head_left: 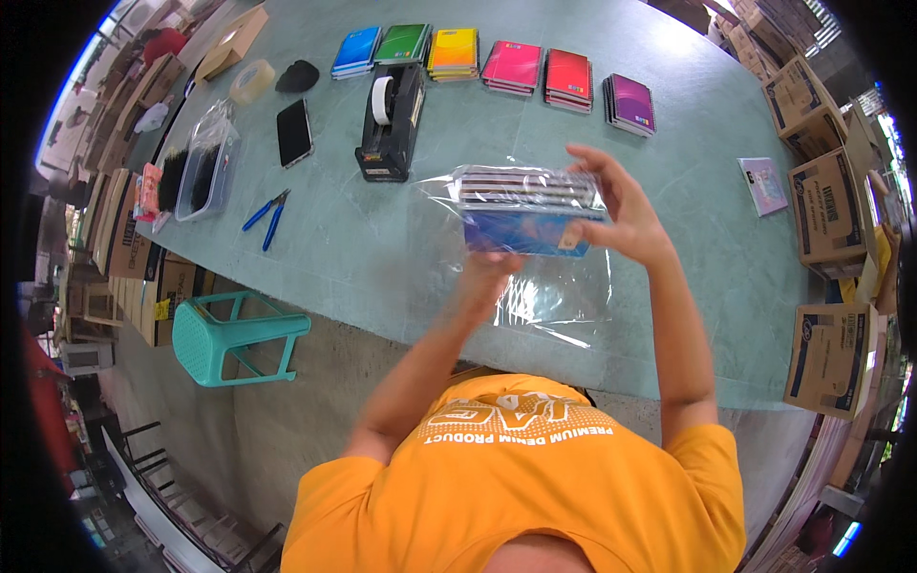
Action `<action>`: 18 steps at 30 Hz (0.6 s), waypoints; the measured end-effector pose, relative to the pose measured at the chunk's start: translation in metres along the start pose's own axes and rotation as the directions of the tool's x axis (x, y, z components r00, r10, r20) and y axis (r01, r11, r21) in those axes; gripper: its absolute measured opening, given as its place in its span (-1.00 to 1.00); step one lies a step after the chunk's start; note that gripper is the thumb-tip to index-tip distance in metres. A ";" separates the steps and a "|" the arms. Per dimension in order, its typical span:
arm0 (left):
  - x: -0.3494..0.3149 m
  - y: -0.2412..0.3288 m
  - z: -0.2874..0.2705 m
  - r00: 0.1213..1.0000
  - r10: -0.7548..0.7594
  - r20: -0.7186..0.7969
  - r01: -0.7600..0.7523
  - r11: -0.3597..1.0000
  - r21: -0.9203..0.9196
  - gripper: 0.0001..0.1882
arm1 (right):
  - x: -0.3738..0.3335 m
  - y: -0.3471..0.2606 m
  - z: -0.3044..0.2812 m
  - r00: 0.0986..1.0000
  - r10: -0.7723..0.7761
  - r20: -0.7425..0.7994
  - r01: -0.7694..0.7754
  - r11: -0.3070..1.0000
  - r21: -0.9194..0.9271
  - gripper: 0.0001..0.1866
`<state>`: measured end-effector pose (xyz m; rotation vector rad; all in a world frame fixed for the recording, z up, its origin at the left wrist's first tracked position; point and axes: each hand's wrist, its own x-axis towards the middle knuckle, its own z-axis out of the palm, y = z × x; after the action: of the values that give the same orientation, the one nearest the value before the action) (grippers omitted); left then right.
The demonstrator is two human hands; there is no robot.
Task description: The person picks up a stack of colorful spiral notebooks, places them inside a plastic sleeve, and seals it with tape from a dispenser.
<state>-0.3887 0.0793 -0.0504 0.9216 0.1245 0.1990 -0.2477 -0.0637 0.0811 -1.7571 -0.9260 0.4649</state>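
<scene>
A stack of spiral notebooks (pixel 521 229) with a blue cover towards me is held up over the table, wrapped in clear plastic film (pixel 559 296) that spreads out below it. My right hand (pixel 626 210) is closed on the stack's right end, thumb on the blue face and fingers at the far side. Under the near edge, my left hand (pixel 492 272) grips the stack from below; its fingers are partly hidden and a little blurred.
Beyond are a tape dispenser (pixel 390 124) and stacks of blue (pixel 357 50), yellow (pixel 453 52), red (pixel 568 78) and purple notebooks (pixel 630 103). To the left lie pliers (pixel 267 218), a phone (pixel 294 134) and a plastic tub (pixel 205 177). A stool (pixel 234 334) stands left; cartons (pixel 829 205) line the right.
</scene>
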 end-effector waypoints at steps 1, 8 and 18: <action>0.007 0.026 0.003 0.999 0.039 -0.034 -0.031 0.975 0.218 -0.38 | -0.010 0.013 -0.002 0.997 -0.074 -0.029 0.076 0.995 0.061 -0.16; 0.042 0.081 0.026 0.969 0.243 0.041 -0.220 0.781 0.584 -0.50 | -0.013 0.047 0.084 0.942 0.072 -0.328 0.040 0.945 0.324 -0.56; 0.050 0.074 0.025 0.971 0.221 -0.095 -0.142 0.844 0.517 -0.44 | 0.010 0.032 0.100 0.801 0.201 -0.564 0.101 0.883 0.459 -0.61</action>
<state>-0.3442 0.1143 0.0223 1.4504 0.2375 0.4277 -0.2990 0.0009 0.0148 -1.3421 -0.2683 0.1190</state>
